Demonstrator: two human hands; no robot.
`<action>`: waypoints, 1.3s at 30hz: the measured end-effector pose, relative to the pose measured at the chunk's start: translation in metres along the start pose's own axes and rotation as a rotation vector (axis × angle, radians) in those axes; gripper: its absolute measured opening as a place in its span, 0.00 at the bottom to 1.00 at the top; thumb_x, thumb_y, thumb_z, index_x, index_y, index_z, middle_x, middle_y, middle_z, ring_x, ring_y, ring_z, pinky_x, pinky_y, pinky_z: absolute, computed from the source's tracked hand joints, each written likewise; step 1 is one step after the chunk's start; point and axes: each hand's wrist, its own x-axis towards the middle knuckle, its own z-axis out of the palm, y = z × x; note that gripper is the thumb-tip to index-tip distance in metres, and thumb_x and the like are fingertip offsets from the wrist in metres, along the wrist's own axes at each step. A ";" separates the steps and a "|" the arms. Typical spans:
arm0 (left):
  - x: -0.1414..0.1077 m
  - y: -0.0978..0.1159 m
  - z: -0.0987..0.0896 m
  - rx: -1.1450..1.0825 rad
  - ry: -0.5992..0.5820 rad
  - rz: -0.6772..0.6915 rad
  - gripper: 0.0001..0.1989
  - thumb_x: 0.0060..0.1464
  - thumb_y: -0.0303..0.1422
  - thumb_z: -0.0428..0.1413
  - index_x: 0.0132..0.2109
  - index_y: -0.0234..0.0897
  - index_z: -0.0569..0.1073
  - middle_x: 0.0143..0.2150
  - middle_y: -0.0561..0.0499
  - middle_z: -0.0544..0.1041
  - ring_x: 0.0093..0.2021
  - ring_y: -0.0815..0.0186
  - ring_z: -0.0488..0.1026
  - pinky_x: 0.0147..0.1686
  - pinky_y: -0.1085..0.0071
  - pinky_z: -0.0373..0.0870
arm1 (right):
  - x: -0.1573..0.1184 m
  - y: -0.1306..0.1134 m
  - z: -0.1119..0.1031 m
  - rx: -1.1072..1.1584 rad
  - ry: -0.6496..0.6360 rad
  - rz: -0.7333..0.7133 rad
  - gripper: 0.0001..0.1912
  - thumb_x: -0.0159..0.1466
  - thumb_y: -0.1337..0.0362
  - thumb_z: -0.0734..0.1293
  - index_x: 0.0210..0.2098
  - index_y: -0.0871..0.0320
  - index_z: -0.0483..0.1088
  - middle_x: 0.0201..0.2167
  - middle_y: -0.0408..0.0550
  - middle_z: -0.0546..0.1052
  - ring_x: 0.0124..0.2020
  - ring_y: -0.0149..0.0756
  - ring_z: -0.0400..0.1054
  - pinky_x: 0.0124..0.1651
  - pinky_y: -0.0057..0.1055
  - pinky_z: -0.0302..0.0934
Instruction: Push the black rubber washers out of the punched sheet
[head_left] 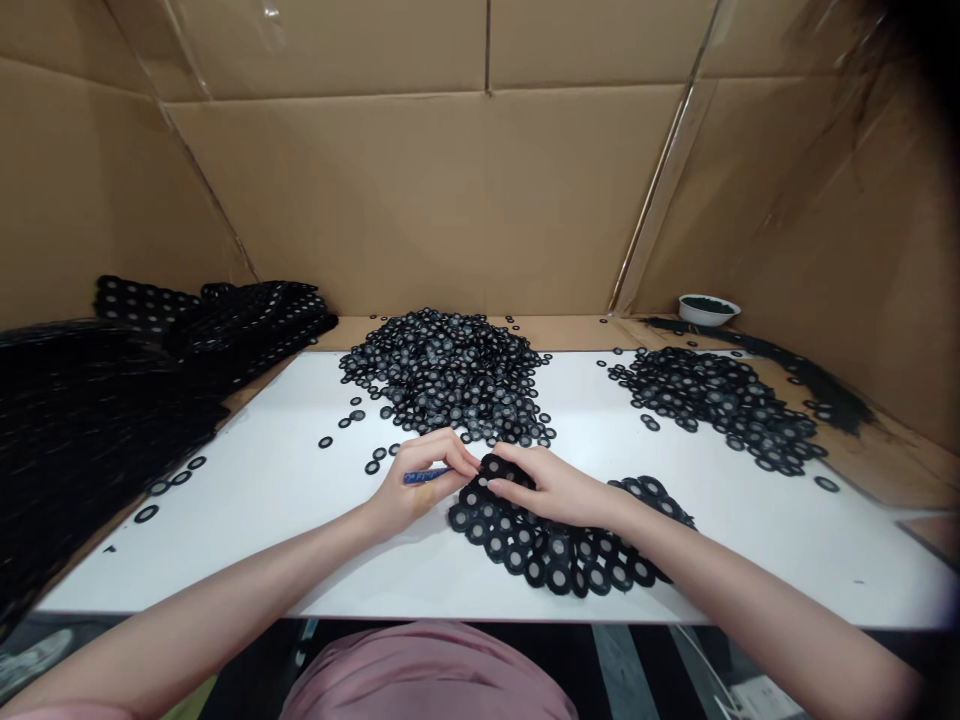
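One black ring-studded sheet point(556, 550) on the white surface point(225, 560), hands at work.
Left hand point(416, 495) pinches a blue pen point(424, 476) just beside it; right hand point(551, 488) presses its upper edge, fingers together.

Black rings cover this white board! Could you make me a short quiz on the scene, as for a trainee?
1. Which hand holds the blue pen?
2. True or false: the white bowl stands on the white board.
3. What is the wall behind the black rings made of: A brick, B cardboard, C cloth?

Key: 1. The left hand. 2. False. 3. B.
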 end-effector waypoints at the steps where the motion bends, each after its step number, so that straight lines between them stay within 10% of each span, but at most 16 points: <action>1: 0.000 0.000 0.000 -0.001 -0.002 -0.002 0.03 0.54 0.25 0.57 0.32 0.32 0.75 0.35 0.46 0.76 0.36 0.67 0.73 0.37 0.72 0.67 | 0.000 0.000 0.000 -0.005 -0.002 0.001 0.08 0.67 0.59 0.59 0.36 0.57 0.59 0.30 0.42 0.68 0.30 0.32 0.62 0.31 0.26 0.51; 39: 0.001 0.000 0.000 0.006 -0.070 -0.036 0.06 0.56 0.29 0.56 0.32 0.32 0.75 0.34 0.45 0.75 0.35 0.66 0.72 0.36 0.71 0.67 | -0.001 0.001 0.000 -0.036 -0.001 -0.016 0.08 0.67 0.59 0.60 0.40 0.57 0.62 0.34 0.44 0.72 0.32 0.35 0.66 0.33 0.28 0.55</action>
